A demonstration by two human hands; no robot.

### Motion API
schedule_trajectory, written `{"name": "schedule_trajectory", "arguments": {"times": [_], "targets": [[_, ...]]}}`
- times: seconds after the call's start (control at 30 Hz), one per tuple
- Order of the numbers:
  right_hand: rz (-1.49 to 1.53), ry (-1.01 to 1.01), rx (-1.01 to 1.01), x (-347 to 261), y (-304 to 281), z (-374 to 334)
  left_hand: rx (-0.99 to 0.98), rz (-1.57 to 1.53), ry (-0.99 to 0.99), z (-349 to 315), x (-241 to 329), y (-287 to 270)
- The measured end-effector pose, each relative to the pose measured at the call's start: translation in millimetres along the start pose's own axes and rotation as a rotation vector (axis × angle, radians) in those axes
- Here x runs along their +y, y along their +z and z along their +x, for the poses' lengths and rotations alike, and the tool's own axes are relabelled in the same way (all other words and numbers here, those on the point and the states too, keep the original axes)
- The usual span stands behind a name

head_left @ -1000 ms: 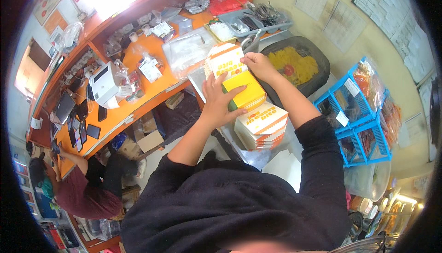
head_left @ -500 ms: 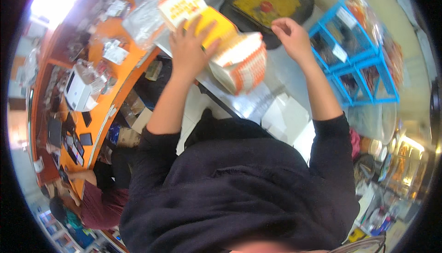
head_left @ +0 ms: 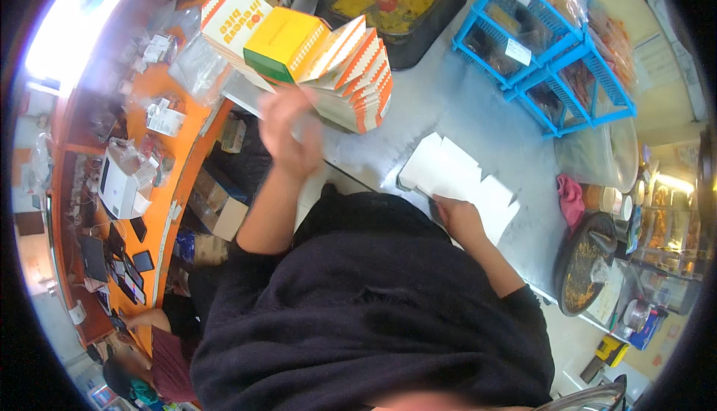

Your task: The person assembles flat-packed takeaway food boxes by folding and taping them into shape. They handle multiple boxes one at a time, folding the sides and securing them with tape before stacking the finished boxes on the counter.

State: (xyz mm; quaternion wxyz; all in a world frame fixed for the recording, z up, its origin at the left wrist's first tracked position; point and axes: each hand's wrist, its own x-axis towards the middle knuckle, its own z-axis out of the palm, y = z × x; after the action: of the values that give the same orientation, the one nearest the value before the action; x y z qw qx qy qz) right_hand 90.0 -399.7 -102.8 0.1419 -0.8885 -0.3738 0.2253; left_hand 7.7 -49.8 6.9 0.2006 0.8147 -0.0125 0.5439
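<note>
Flat white carton blanks [head_left: 467, 187], unprinted side up, lie on the metal table at its near edge. My right hand [head_left: 459, 220] is closed on their near edge, thumb and fingers pinching the card. To the left stands a row of folded takeaway boxes [head_left: 355, 75] with orange and white stripes, nested together. A yellow box panel with a green side [head_left: 287, 45] sits at their left end. Just below these boxes hovers my left hand [head_left: 291, 131], smeared by motion. Its fingers look bent, but whether they hold anything cannot be made out.
A dark pan [head_left: 328, 11] of yellow food with a red piece in its middle stands at the back. Blue baskets [head_left: 553, 67] of packets are at the right, near a pink cloth [head_left: 571, 200]. An orange counter [head_left: 175, 164] runs along the left, where another person [head_left: 168, 362] sits.
My left hand has come off the printed boxes and moved down. My right hand has dropped from beside the pan to the white blanks and grips them. The view has shifted.
</note>
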Motion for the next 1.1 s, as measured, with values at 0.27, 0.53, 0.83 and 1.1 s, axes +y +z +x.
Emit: {"name": "schedule_trajectory", "arguments": {"times": [0.27, 0.53, 0.83, 1.1], "targets": [[0.703, 0.193, 0.337, -35.7, -44.3, 59.7, -1.266, -0.533, -0.541, -79.0, 59.2, 56.9], [1.065, 0.114, 0.182, -37.0, -65.9, 45.7, -1.11, -0.897, -1.045, -64.0, 74.3, 109.3], [0.678, 0.055, 0.768, -39.6, -98.4, 28.3, -1.677, -0.388, -1.061, -79.3, 36.9, 123.6], [0.839, -0.443, 0.743, -97.4, -107.9, 11.3, -1.155, -0.374, -0.218, -6.0, 39.0, 89.2]]}}
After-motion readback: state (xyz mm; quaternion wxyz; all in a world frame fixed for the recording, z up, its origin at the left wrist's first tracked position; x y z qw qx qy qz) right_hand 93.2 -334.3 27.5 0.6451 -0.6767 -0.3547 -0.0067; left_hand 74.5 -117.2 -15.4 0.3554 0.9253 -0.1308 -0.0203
